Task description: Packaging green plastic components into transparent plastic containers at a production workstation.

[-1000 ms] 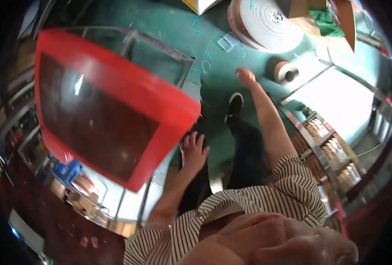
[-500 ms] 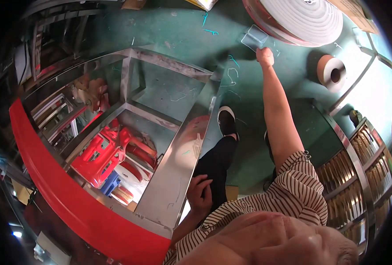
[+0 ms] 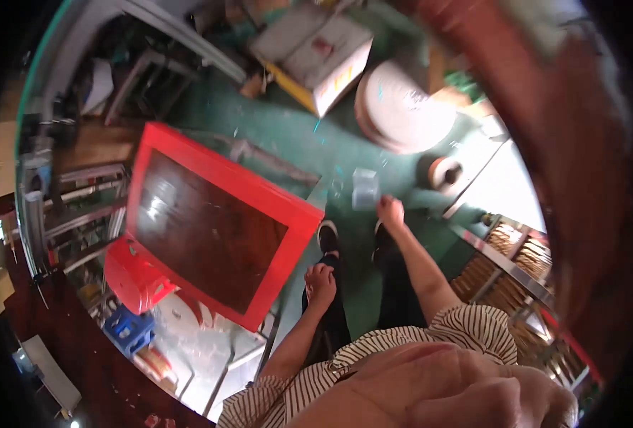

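My right hand (image 3: 391, 212) is closed, pinching the edge of a clear plastic box (image 3: 365, 191) that hangs above the green floor. The box shows two see-through sections; blur hides its finer details. Over my left thigh, my left hand (image 3: 320, 282) hangs with loosely bent fingers and no visible object in it. Nearest to that hand is the right edge of a red-framed table (image 3: 305, 214) with a dark top.
A large pale roll (image 3: 409, 107) lies ahead, and a smaller brown-rimmed roll (image 3: 445, 173) stands right of it. Beyond are a white-and-yellow box (image 3: 316, 53) and, to the right, a rack (image 3: 502, 260). Under the table sit a red chair (image 3: 134, 278) and blue stool (image 3: 129, 328).
My right hand has drawn back toward my body with the clear box. I stand more upright, so the red-framed tabletop shows fully. My left hand stays by my thigh.
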{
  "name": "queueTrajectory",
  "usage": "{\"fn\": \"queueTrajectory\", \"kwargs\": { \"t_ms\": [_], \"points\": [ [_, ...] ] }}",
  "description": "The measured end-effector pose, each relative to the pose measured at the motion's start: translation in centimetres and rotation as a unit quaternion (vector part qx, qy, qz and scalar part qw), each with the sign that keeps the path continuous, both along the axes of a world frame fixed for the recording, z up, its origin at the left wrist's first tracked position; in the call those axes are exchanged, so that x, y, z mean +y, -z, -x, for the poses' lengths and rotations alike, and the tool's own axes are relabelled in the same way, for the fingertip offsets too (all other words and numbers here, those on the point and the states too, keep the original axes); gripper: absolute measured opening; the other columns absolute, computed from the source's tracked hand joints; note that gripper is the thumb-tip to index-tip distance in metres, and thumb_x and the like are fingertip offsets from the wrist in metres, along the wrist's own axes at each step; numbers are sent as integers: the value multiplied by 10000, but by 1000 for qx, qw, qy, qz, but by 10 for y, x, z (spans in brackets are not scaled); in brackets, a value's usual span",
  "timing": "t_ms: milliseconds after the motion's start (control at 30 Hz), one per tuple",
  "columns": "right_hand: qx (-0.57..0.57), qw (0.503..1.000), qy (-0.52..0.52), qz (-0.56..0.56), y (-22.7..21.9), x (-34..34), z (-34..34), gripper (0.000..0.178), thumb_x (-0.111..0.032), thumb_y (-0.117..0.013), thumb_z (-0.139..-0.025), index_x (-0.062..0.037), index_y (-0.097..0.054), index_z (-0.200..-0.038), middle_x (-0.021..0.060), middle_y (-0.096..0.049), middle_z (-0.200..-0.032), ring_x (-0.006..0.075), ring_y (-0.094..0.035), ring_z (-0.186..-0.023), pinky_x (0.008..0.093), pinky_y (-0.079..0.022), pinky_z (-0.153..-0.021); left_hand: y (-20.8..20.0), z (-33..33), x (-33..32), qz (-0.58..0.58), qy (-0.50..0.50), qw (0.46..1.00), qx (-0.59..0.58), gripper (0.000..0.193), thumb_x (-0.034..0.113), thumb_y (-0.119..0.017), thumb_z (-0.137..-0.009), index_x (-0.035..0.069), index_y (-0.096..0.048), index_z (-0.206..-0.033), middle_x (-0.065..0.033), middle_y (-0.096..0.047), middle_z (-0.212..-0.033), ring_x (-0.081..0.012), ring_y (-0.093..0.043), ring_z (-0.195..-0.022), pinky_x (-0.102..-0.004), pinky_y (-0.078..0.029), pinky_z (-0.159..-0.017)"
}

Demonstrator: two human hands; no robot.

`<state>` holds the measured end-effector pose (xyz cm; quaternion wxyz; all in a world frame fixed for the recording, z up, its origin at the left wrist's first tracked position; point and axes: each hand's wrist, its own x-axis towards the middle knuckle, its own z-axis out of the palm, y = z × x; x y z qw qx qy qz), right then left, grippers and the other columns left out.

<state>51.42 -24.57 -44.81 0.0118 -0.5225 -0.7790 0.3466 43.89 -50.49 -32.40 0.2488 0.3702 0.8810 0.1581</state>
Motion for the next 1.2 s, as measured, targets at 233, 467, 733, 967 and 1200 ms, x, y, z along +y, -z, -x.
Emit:
{"fn": "queueTrajectory", "kwargs": {
  "t_ms": [233,467,733,967,1200],
  "points": [
    [82,980,-36,179,-304,-6,-27,185,-200,-544,-730,-26,-584,-682,82,-599,-593,169,-601,-549,325,-475,-516,-62,-35,-36,-8,-2,999,-43,150,124,-571,-720,102,-627,-858,-100,-572,-908,-319,-521,-913,-421,-438,-788],
    [271,955,-89,-78,-541,174,69,268,-186,-506,-792,-39,-576,-580,65,-558,-513,147,-564,-482,281,-459,-485,-91,14,-21,-84,-6,989,-122,186,160,-519,-755,76,-643,-865,-170,-629,-808,-334,-605,-780,-431,-478,-705],
    [417,904,-81,-47,-588,192,84,240,-157,-518,-858,10,-600,-1010,61,-630,-798,129,-597,-680,260,-477,-563,-128,28,36,-53,50,988,-134,220,173,-508,-769,55,-631,-908,-142,-637,-870,-319,-604,-833,-400,-475,-755],
    [258,962,-50,71,-402,20,-113,213,-187,-564,-787,-23,-630,-905,24,-615,-691,113,-552,-605,288,-465,-577,-176,5,156,22,373,911,-175,269,193,-548,-772,53,-612,-993,-153,-635,-890,-286,-614,-833,-376,-480,-739],
    [252,824,507,33,-365,-167,-245,229,-155,-546,-737,-19,-637,-896,74,-632,-708,142,-608,-636,291,-493,-590,-219,-63,228,55,656,711,-246,301,201,-577,-802,34,-580,-1053,-152,-627,-870,-236,-613,-786,-320,-482,-710]
  ]
}}
